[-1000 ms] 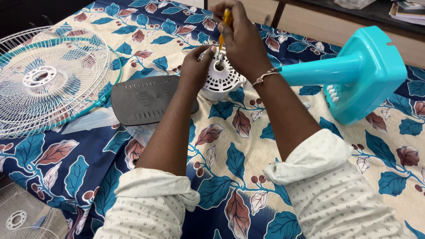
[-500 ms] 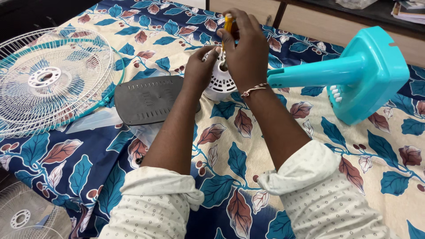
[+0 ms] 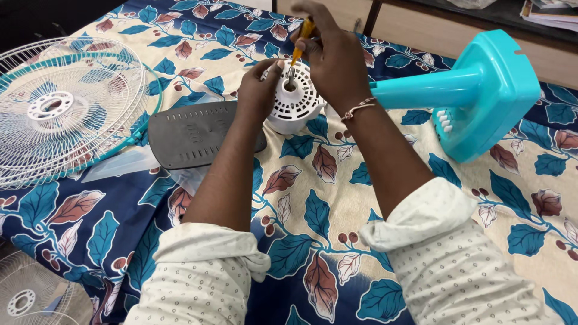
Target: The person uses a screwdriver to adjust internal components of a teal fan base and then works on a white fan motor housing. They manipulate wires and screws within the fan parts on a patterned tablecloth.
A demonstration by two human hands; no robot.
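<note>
Now the white motor housing (image 3: pixel 293 99) is seen lying on the leaf-patterned sheet (image 3: pixel 313 198), just beside a dark grey cover (image 3: pixel 192 135). It is steadied by the left hand (image 3: pixel 257 93), whose fingers are closed against its left side. A yellow-handled screwdriver (image 3: pixel 299 43) is gripped firmly in the right hand (image 3: pixel 334 57), and its tip is set down into the top of the housing. Compared with a second ago, the right hand has been brought over the housing and the tool tipped more upright, so that the tip is judged to be seated rather than approaching; a screw there is probably being turned, though none can be made out. A teal fan stand (image 3: pixel 469 90) lies to the right, touching the housing's far side or close to it. A wire guard (image 3: pixel 54 114) rests well apart at the left.
</note>
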